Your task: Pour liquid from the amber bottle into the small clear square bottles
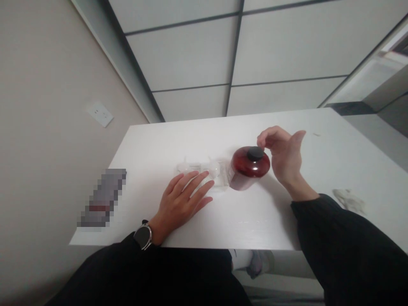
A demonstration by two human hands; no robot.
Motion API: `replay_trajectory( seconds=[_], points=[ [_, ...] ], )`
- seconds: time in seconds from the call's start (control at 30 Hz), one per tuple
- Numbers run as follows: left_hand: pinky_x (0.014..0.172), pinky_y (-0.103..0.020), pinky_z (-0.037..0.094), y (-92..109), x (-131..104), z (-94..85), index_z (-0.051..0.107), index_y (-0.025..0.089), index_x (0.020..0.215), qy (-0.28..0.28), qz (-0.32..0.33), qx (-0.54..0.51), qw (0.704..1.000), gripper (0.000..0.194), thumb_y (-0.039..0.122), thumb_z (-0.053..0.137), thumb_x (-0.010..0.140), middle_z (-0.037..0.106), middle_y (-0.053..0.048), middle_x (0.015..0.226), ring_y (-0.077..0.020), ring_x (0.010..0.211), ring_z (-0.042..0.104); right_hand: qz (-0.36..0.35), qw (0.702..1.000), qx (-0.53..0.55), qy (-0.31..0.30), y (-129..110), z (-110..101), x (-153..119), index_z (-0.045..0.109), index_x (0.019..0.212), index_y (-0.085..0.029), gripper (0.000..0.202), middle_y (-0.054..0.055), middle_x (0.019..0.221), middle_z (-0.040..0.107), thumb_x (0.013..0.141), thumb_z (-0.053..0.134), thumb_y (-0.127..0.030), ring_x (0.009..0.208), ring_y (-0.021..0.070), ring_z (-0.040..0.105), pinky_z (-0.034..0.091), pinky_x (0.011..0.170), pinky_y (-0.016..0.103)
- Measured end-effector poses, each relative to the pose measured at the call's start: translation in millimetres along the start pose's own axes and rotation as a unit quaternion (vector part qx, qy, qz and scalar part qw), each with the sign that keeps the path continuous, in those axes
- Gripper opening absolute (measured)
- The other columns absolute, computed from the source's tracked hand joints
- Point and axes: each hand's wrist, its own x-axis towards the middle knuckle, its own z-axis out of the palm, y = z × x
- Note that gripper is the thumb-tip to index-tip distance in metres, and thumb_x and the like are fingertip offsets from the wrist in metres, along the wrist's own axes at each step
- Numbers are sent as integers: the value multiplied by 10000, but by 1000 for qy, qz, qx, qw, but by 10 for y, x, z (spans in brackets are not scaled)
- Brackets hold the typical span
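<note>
A dark red, rounded bottle [244,163] with a black cap [255,153] stands upright on the white table [153,144]. To its left, clear plastic or glass pieces [219,180] sit close against it; their exact kind is hard to make out. My left hand [183,197], palm down with its fingers spread, is over the near left side of these clear pieces; I cannot tell whether it touches them. Just right of the bottle is my right hand [283,155], thumb raised and fingers curved toward the cap, nothing in its grasp. Its fingertips are close to the cap; contact is unclear.
A blurred-out grey object [103,199] lies at the table's left edge. On the right is a crumpled whitish cloth or tissue [349,200], beside my right sleeve. A wall with a socket [101,114] borders the left, and panelled doors [178,55] stand behind the table.
</note>
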Motion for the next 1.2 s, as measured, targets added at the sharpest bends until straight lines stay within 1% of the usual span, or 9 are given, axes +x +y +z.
replay_trajectory(
  seconds=[0.1,0.2,0.37,0.47,0.63,0.77,0.83,0.97,1.2],
  points=[
    [1090,-388,488,2,4,5,703,208,1328,-5,-6,-7,1000,301,380,646,1087,821,-49,1296,-240,1210,701,-2,1000,-3,-13,19,0,-12,662,780,-270,815,18,694,544,920,277,-975,647,187,511,439,617,360],
    [1128,-380,471,7,-20,5,708,201,1325,9,-3,-23,1000,278,330,655,1084,834,-41,1231,-232,1218,698,9,1000,3,-24,38,-11,-28,662,781,-270,810,25,715,556,915,291,-978,665,194,522,443,623,365],
    [1163,-334,462,16,-82,-36,720,225,1305,19,50,-86,995,253,177,664,1062,829,0,1158,-179,1209,695,20,1000,4,-15,28,-30,-23,680,778,-272,819,31,714,560,891,315,-996,662,202,511,426,623,374],
    [1079,-314,507,5,-77,-71,718,212,1284,4,72,-101,992,251,121,642,1062,833,10,1159,-163,1142,706,27,999,10,-20,1,-32,-15,686,768,-270,832,32,705,559,854,343,-1023,655,207,509,422,618,381],
    [814,-296,553,-15,-35,-107,714,167,1170,0,108,-142,984,162,99,604,1073,840,-9,1123,-161,970,720,32,998,16,-51,-8,-48,-15,703,793,-274,850,41,728,580,784,389,-1064,680,224,524,431,641,398],
    [682,-280,554,24,-70,-64,710,159,1168,-55,117,-176,976,178,103,566,1080,835,-46,1118,-153,857,727,32,997,-4,-66,26,-83,-11,687,812,-297,846,48,759,579,800,328,-1063,698,243,531,447,667,423],
    [709,-283,592,52,-95,-22,703,164,1206,-80,100,-188,974,185,152,550,1102,832,-56,1168,-164,903,757,34,997,-13,-67,40,-98,-6,676,801,-303,852,52,761,582,811,285,-1060,697,247,531,448,672,430],
    [834,-316,654,80,-117,33,683,169,1251,-97,56,-211,971,235,270,499,1144,815,-71,1276,-195,1047,791,46,996,-18,-70,38,-112,2,674,768,-316,841,56,748,586,799,297,-1067,683,249,532,445,663,436],
    [929,-339,669,70,-108,18,669,167,1286,-140,39,-232,962,289,330,469,1156,795,-100,1334,-208,1135,787,48,995,-18,-84,14,-133,6,686,784,-326,828,53,751,583,805,304,-1060,680,250,525,458,667,442]
  ],
)
